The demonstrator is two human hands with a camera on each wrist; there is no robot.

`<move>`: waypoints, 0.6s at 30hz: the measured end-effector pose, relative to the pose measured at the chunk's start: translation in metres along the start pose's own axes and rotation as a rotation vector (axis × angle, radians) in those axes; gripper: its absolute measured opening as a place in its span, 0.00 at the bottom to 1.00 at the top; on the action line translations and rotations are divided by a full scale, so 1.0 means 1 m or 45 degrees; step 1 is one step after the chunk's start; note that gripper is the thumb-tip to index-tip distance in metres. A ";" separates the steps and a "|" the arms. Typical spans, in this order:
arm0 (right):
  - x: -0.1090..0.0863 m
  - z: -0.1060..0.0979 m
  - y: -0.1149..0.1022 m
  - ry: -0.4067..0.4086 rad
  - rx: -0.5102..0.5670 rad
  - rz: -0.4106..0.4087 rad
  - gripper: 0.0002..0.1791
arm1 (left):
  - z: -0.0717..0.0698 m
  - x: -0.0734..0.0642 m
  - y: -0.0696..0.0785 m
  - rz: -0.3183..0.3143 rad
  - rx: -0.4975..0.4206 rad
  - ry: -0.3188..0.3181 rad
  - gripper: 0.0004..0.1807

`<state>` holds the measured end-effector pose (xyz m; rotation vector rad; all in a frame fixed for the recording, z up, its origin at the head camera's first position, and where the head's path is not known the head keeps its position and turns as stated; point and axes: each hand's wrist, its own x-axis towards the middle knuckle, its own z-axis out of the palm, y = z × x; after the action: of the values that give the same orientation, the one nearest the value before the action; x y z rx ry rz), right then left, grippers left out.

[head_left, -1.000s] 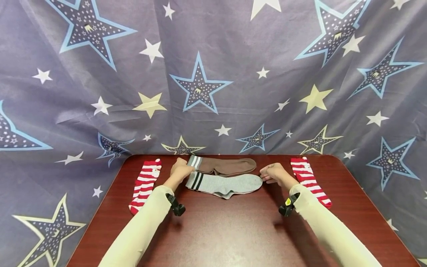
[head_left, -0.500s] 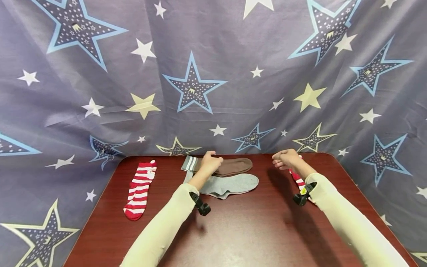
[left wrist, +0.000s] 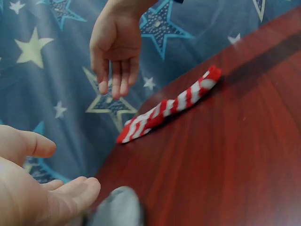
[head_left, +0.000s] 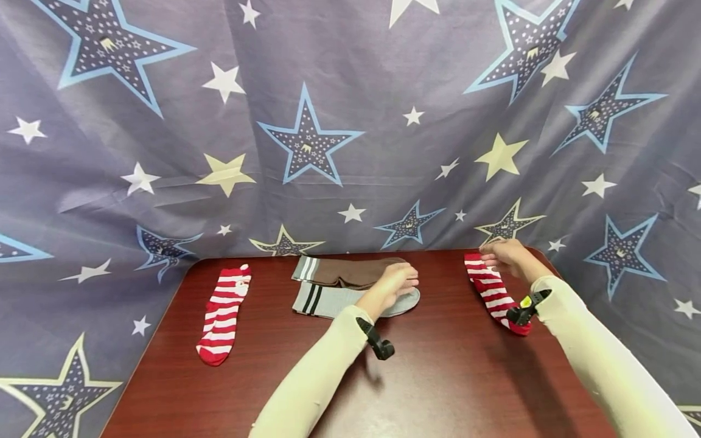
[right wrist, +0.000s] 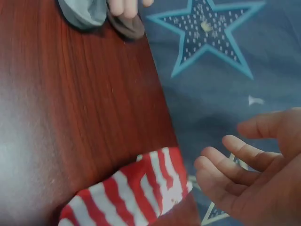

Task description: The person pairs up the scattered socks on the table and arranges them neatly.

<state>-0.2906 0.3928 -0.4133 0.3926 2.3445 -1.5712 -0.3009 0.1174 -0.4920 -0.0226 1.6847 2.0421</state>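
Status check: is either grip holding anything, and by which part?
Nothing is held: the left grip is empty near the brown and grey socks, the right grip empty near a red-and-white striped sock.

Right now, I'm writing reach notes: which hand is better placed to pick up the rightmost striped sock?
Probably the right hand: its empty fingers are near that striped sock. The left hand is farther off, near the grey sock.
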 end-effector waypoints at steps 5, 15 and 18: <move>0.004 -0.009 0.013 0.041 0.055 0.097 0.07 | 0.025 0.009 -0.018 -0.061 -0.147 -0.071 0.28; 0.006 -0.019 0.044 0.170 -0.007 0.239 0.20 | 0.067 0.012 -0.048 -0.148 -0.274 -0.118 0.27; 0.007 -0.021 0.054 0.206 -0.022 0.280 0.21 | 0.076 0.011 -0.055 -0.171 -0.288 -0.122 0.27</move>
<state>-0.2787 0.4323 -0.4540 0.7722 2.3346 -1.4637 -0.2680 0.1983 -0.5275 -0.1085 1.3513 2.0865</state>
